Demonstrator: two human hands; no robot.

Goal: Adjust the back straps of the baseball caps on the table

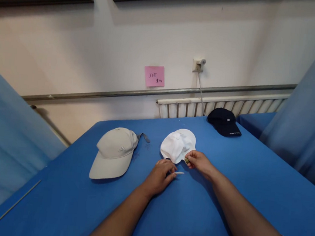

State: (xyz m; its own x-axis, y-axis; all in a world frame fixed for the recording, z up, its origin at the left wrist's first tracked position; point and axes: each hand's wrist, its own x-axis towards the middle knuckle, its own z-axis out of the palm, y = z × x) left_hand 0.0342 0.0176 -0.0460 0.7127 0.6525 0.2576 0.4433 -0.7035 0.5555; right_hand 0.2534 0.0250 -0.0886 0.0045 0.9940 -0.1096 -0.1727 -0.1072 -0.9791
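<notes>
While the white cap, right of the beige cap, is pinched at its near edge by the right hand, the left hand holds a white strap, best kept flat and untwisted.

Pink note, wall socket, radiator

This is looking like a curtained treatment room, as in a clinic: blue curtains are hanging on both sides, blue cloth is covering the table and a second surface, and a column radiator is standing beneath a metal rail along the wall
</notes>
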